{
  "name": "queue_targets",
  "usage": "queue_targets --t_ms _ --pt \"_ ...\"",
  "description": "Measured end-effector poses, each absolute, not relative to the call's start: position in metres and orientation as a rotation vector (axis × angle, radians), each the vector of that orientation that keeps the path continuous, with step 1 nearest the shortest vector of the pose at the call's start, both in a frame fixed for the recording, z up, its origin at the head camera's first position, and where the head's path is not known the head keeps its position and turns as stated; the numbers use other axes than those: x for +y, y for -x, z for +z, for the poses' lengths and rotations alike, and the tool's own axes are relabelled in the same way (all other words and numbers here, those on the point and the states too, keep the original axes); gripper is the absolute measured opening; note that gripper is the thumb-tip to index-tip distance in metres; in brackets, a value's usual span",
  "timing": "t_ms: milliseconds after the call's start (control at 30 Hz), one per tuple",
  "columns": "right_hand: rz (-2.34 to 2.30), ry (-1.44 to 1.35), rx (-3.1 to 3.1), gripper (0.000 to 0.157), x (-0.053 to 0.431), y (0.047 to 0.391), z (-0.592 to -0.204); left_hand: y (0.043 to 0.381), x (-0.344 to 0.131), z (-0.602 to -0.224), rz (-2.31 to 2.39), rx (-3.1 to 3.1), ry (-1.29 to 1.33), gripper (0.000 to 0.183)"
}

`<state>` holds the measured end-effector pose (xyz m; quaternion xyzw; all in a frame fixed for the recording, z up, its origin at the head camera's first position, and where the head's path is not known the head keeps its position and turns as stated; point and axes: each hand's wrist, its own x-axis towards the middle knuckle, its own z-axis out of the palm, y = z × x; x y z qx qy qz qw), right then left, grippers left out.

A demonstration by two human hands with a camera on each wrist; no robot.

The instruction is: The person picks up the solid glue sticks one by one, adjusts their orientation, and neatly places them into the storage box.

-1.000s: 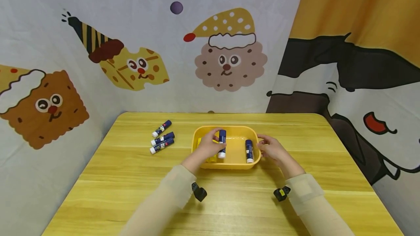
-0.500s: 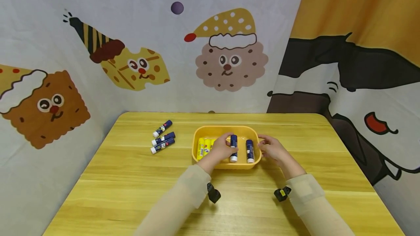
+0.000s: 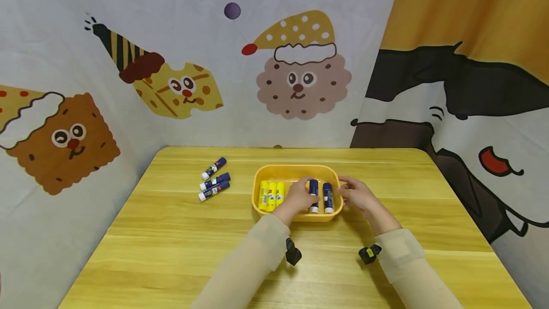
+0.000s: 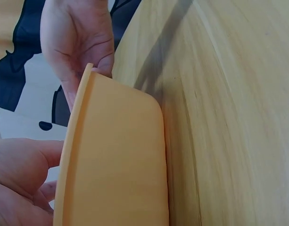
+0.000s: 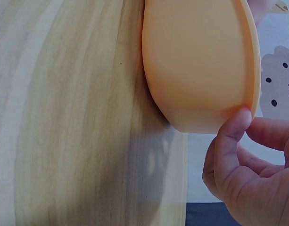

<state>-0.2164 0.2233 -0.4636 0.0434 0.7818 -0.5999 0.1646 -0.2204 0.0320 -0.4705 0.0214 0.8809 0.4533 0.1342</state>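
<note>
My left hand (image 3: pixel 300 198) pinches a dark blue glue stick (image 3: pixel 314 189) inside the yellow plastic tray (image 3: pixel 291 218), white end towards me. Just right of it in the tray lies a second blue glue stick (image 3: pixel 328 199). Three yellow sticks (image 3: pixel 271 196) lie side by side at the tray's left end. At the opposite end, my right hand (image 3: pixel 359 197) pinches the tray's rim, as the right wrist view also shows. The tray's wall hides the held glue stick in the left wrist view, where part of my left hand (image 4: pixel 17 181) shows.
Three more blue glue sticks (image 3: pixel 214 181) lie on the wooden table (image 3: pixel 171 242), left of the tray; two of them are close together. A printed cartoon cloth (image 3: pixel 193 8) hangs behind the table.
My left hand has carried the blue glue stick rightwards and lower across the tray, beside the other blue one. The yellow sticks are now less covered. The right hand stays at the rim.
</note>
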Motion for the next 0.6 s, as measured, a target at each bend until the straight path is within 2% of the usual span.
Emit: queue_targets --t_ms 600 --pt "-1.710 -0.113 2.231 0.049 0.222 0.215 -0.464 0.219 0.052 -0.466 1.156 2.639 0.004 0.064"
